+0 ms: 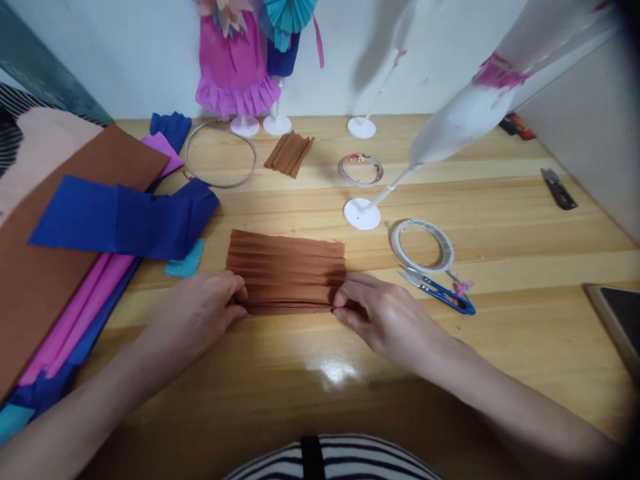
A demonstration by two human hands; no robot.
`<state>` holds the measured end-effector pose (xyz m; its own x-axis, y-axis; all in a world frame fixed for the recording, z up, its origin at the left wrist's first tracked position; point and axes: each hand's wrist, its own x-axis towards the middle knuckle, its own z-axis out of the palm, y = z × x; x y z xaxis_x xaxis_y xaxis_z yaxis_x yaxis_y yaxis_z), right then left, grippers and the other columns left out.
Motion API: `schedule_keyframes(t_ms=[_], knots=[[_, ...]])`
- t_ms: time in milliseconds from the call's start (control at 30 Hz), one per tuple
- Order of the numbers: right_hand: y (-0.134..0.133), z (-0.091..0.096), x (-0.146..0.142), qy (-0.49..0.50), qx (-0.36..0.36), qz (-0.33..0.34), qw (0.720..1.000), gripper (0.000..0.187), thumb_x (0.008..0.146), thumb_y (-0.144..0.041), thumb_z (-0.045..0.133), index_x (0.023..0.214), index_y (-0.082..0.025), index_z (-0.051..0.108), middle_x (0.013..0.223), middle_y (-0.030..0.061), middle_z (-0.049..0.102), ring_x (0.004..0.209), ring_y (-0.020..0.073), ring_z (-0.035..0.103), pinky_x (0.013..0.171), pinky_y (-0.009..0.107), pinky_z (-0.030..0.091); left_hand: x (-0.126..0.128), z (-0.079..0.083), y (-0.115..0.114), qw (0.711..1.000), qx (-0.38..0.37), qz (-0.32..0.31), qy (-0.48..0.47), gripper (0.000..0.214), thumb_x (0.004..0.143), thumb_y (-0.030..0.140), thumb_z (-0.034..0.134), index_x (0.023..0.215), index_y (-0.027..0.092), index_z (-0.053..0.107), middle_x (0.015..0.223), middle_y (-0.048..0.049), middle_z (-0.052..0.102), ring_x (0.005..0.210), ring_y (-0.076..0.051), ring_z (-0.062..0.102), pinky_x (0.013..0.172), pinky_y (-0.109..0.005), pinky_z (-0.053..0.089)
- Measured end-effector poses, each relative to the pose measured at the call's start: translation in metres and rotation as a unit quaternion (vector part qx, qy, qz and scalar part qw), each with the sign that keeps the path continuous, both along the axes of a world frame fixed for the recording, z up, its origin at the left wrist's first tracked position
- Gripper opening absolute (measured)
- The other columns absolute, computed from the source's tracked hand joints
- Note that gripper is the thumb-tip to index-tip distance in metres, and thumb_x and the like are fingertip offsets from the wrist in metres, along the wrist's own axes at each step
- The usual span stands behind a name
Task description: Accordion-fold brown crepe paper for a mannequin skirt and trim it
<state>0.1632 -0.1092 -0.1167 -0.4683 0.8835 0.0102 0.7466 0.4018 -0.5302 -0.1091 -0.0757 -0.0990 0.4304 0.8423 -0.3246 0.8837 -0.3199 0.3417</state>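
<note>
A brown sheet of pleated crepe paper [287, 267] lies flat on the wooden table [310, 373] in front of me. My left hand [197, 310] pinches its near left corner, fingers closed on the folds. My right hand [383, 313] pinches the near right corner the same way. Both hands rest on the table at the paper's front edge.
Sheets of blue [125, 217], pink and brown paper lie at the left. Blue-handled snips [440, 291], a tape roll [423, 243] and white doll stands [361, 213] sit to the right. A second folded brown piece [289, 153], a wire ring [220, 155] and paper-dressed dolls [233, 67] stand behind.
</note>
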Motion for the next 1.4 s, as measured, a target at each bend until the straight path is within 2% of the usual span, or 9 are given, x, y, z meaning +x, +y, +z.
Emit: schedule_keyframes(t_ms=[167,367,533,733,867,967,1067,1233,1400], knots=[[-0.004,-0.001,-0.001,-0.029,0.044,0.027,0.998,0.017,0.086,-0.010,0.049,0.073,-0.017,0.058,0.072,0.0044,0.060,0.064,0.0147,0.056,0.056,0.025,0.043,0.001,0.000,-0.003,1.000,0.010,-0.001,-0.015,0.009,0.075,0.014,0.057,0.074,0.020,0.063,0.070,0.0008,0.065,0.063,-0.015,0.056,0.058,-0.026,0.034],[-0.004,-0.003,0.000,-0.024,0.039,0.029,0.999,0.015,0.085,-0.009,0.050,0.075,-0.017,0.057,0.074,0.0042,0.059,0.067,0.0149,0.056,0.058,0.025,0.044,0.002,0.000,0.000,1.000,-0.020,0.013,-0.011,0.008,0.074,0.013,0.058,0.070,0.020,0.062,0.068,0.0010,0.064,0.061,-0.015,0.055,0.056,-0.026,0.033],[-0.005,0.000,-0.002,-0.055,0.087,0.044,0.994,0.018,0.088,-0.012,0.047,0.073,-0.017,0.055,0.072,0.0050,0.058,0.064,0.0152,0.055,0.056,0.025,0.042,0.001,0.001,-0.003,1.000,-0.005,-0.019,-0.021,0.012,0.077,0.011,0.055,0.067,0.019,0.057,0.067,0.0012,0.060,0.062,-0.014,0.053,0.056,-0.025,0.033],[-0.004,0.002,-0.002,-0.071,0.136,0.047,0.987,0.022,0.092,-0.014,0.044,0.073,-0.017,0.054,0.070,0.0050,0.058,0.066,0.0153,0.055,0.059,0.025,0.044,0.003,-0.002,-0.008,0.990,0.130,-0.059,0.016,0.020,0.086,0.015,0.048,0.067,0.018,0.052,0.074,-0.0018,0.056,0.071,-0.017,0.053,0.060,-0.028,0.035],[-0.001,-0.002,0.001,-0.074,0.167,0.031,0.983,0.022,0.093,-0.015,0.045,0.074,-0.017,0.056,0.069,0.0050,0.060,0.064,0.0154,0.057,0.057,0.025,0.044,0.004,-0.005,-0.007,0.979,0.186,-0.085,-0.026,0.025,0.088,0.011,0.041,0.067,0.017,0.051,0.079,-0.0025,0.057,0.069,-0.014,0.052,0.058,-0.026,0.035],[0.001,-0.006,0.003,-0.052,0.177,0.025,0.983,0.014,0.092,-0.013,0.047,0.088,-0.015,0.061,0.076,0.0068,0.065,0.070,0.0166,0.062,0.060,0.026,0.049,0.003,-0.009,-0.006,0.980,0.169,-0.092,-0.057,0.025,0.088,0.010,0.040,0.066,0.017,0.049,0.075,-0.0015,0.056,0.065,-0.013,0.052,0.057,-0.025,0.035],[0.002,-0.009,0.004,-0.026,0.173,0.022,0.984,0.017,0.091,-0.013,0.049,0.102,-0.014,0.062,0.085,0.0089,0.069,0.076,0.0176,0.065,0.065,0.028,0.053,0.001,-0.012,-0.005,0.984,0.145,-0.071,-0.080,0.023,0.089,0.012,0.041,0.067,0.018,0.048,0.071,0.0000,0.055,0.063,-0.012,0.051,0.057,-0.024,0.036],[0.002,-0.009,0.004,0.011,0.171,0.031,0.985,0.015,0.090,-0.011,0.052,0.095,-0.013,0.066,0.085,0.0094,0.069,0.077,0.0171,0.065,0.065,0.027,0.054,-0.003,-0.014,-0.002,0.985,0.116,-0.040,-0.122,0.014,0.087,0.011,0.046,0.078,0.019,0.053,0.073,0.0018,0.059,0.065,-0.012,0.055,0.059,-0.022,0.038],[0.002,-0.008,0.003,0.033,0.163,0.037,0.985,0.014,0.089,-0.010,0.052,0.090,-0.012,0.066,0.081,0.0084,0.066,0.073,0.0157,0.062,0.063,0.026,0.052,-0.007,-0.013,0.000,0.984,0.115,-0.077,-0.115,0.019,0.088,0.012,0.043,0.082,0.019,0.059,0.081,-0.0014,0.062,0.071,-0.013,0.058,0.062,-0.023,0.040]])
